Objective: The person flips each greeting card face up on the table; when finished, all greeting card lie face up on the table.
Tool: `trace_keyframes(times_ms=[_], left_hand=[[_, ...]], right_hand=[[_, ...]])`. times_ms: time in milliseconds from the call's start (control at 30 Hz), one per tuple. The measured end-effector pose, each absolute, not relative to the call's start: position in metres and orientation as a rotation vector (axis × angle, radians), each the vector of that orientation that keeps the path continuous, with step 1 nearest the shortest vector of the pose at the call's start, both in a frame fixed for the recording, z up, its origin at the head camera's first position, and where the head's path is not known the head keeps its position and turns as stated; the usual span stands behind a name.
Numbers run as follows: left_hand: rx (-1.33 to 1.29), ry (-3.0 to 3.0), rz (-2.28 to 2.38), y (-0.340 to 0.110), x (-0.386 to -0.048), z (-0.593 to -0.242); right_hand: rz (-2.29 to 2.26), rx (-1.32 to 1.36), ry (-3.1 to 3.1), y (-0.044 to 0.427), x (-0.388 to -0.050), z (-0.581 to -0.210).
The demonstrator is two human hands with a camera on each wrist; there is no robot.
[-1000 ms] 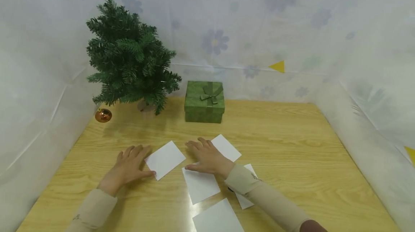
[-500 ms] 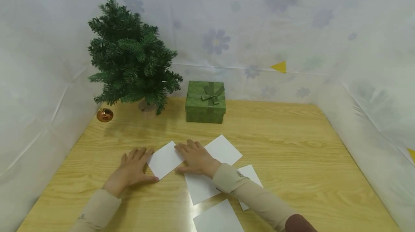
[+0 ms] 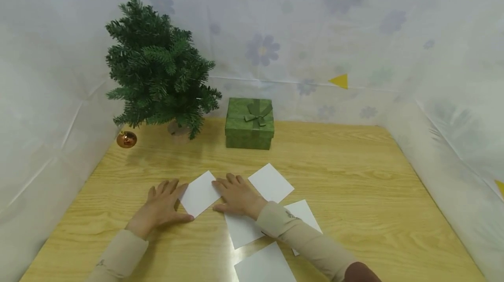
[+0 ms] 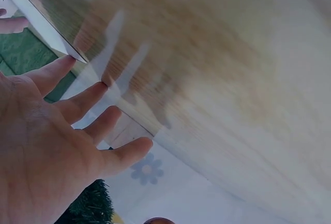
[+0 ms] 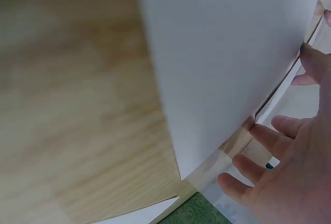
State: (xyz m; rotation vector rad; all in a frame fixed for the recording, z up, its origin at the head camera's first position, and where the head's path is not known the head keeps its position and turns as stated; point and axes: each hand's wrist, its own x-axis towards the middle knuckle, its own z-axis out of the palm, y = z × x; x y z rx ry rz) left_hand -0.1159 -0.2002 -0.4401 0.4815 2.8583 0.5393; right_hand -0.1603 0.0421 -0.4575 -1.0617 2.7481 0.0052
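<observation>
Nearest, we have a loose sheet [image 3: 265, 265] well in front of the green box [image 3: 249, 138]. Next, our left hand [image 3: 160, 205] and right hand [image 3: 238, 196], fingers extended and spread, flank the white card [image 3: 200, 195], left-front of the box, probably to steady it.

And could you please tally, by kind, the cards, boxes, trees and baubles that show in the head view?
Cards: 5
Box: 1
Tree: 1
Bauble: 1
Total: 8
</observation>
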Motion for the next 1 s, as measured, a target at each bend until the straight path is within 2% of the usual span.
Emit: trace_keyframes(times_ms=[300, 1000], left_hand=[[0.474, 2.855, 0.532, -0.202, -0.119, -0.441], [0.506, 2.874, 0.45, -0.205, -0.123, -0.44]], right_hand=[[-0.153, -1.079, 2.707, 0.039, -0.16, -0.452], [-0.176, -1.051, 2.732, 0.037, -0.16, -0.445]])
